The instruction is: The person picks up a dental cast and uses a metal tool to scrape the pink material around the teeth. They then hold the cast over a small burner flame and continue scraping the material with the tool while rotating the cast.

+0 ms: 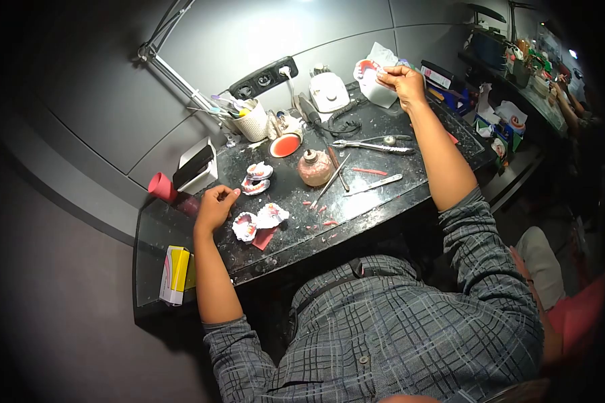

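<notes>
My right hand (407,84) is raised at the back of the bench, with thumb and fingers closed on the edge of a white plaster dental model (368,67) with red wax on its arch. Behind it is a crumpled white sheet or bag (380,94). My left hand (215,207) is at the left with its fingers curled in, and nothing shows between them. Close to it stands a pair of dental models (256,179) with pink wax. Nearer the front, two more models (245,227) (272,215) lie beside a pink wax sheet (265,238).
A glass spirit burner (314,168), a metal spatula (376,184), pliers-like tool (373,145) and wax scraps cover the middle. Behind are a tool cup (251,121), red wax dish (286,145) and white device (328,92). A yellow box (175,274) sits left. Another person is at right.
</notes>
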### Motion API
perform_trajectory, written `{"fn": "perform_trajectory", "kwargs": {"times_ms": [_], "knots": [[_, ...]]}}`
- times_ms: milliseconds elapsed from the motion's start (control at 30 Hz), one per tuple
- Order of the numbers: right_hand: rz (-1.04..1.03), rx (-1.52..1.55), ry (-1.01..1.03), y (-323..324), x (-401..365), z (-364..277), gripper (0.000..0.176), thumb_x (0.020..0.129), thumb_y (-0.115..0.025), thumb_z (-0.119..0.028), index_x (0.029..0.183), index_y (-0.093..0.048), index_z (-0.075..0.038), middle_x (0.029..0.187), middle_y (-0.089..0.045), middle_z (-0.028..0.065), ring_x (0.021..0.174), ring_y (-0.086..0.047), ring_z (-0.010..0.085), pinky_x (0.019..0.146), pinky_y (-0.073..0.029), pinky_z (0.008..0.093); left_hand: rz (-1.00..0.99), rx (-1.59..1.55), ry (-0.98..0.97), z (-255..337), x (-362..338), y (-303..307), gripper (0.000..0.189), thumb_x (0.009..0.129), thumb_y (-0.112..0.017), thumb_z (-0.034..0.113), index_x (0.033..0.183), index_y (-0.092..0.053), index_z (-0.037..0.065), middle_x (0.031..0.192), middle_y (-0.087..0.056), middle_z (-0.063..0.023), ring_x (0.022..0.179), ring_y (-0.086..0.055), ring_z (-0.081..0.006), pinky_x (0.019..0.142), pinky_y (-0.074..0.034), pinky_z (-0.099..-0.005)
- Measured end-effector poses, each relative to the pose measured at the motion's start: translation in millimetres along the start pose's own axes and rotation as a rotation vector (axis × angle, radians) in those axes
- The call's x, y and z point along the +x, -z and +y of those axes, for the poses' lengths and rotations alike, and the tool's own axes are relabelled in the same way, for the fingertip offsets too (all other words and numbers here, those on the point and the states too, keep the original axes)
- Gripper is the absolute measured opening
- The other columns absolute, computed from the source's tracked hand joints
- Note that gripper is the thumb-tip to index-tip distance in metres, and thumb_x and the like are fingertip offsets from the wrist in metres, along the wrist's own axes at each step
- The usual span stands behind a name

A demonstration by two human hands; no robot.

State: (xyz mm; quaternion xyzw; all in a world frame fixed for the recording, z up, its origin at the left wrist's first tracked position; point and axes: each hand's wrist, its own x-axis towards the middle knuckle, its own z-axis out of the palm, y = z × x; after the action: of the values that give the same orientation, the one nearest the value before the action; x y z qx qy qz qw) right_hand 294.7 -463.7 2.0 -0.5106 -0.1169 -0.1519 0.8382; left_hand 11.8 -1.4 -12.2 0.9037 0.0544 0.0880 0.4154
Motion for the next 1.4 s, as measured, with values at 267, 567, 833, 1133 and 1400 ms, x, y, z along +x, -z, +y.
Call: {"fn": "perform_trajectory", "kwargs": {"times_ms": [267,567,833,1133,1400], "knots": [[-0.043,-0.049,0.024,0,0,0,0.020,0.079,-0.077,0.011,0.097,-0.070,0.008,0.094,-0.073,0.0168,0.083,-0.075,0.0221,0.080,-0.064,0.0301,0.073,0.229,-0.039,-16,6,1,0.034,0.089,-0.076,0.030,0.080,-0.068,-0.001,0.066,-0.063,-0.0038,0.062,-0.052,-0.0102,0.060,-0.044,-0.0301],[-0.261,0.111,0.025,1,-1,0,0.019,0.082,-0.075,0.012,0.099,-0.070,0.006,0.098,-0.074,0.0163,0.089,-0.075,0.0245,0.088,-0.063,0.0349,0.072,0.267,-0.072,-15,6,1,0.034,0.089,-0.077,0.030,0.081,-0.068,-0.002,0.067,-0.064,-0.0050,0.064,-0.054,-0.0105,0.062,-0.045,-0.0300],[-0.418,0.123,0.015,-1,-10,-7,0.014,0.083,-0.072,0.013,0.094,-0.070,0.005,0.118,-0.067,0.0206,0.104,-0.071,0.0270,0.098,-0.059,0.0372,0.075,0.270,-0.072,-11,4,1,0.033,0.089,-0.077,0.029,0.080,-0.068,-0.002,0.067,-0.063,-0.0031,0.064,-0.052,-0.0089,0.061,-0.044,-0.0291],[-0.521,0.197,-0.038,2,-9,-8,0.013,0.083,-0.072,0.012,0.094,-0.071,0.005,0.120,-0.064,0.0202,0.106,-0.070,0.0264,0.100,-0.058,0.0362,0.066,0.252,-0.057,-8,2,0,0.032,0.089,-0.077,0.028,0.080,-0.067,-0.001,0.067,-0.061,-0.0010,0.064,-0.050,-0.0080,0.061,-0.043,-0.0279],[-0.548,0.221,-0.040,3,-8,-9,0.013,0.084,-0.073,0.011,0.095,-0.072,0.004,0.118,-0.066,0.0191,0.106,-0.070,0.0254,0.100,-0.057,0.0349,0.043,0.273,-0.074,-8,2,1,0.028,0.092,-0.075,0.026,0.080,-0.064,0.002,0.070,-0.055,0.0051,0.065,-0.045,-0.0047,0.058,-0.037,-0.0243]]}}
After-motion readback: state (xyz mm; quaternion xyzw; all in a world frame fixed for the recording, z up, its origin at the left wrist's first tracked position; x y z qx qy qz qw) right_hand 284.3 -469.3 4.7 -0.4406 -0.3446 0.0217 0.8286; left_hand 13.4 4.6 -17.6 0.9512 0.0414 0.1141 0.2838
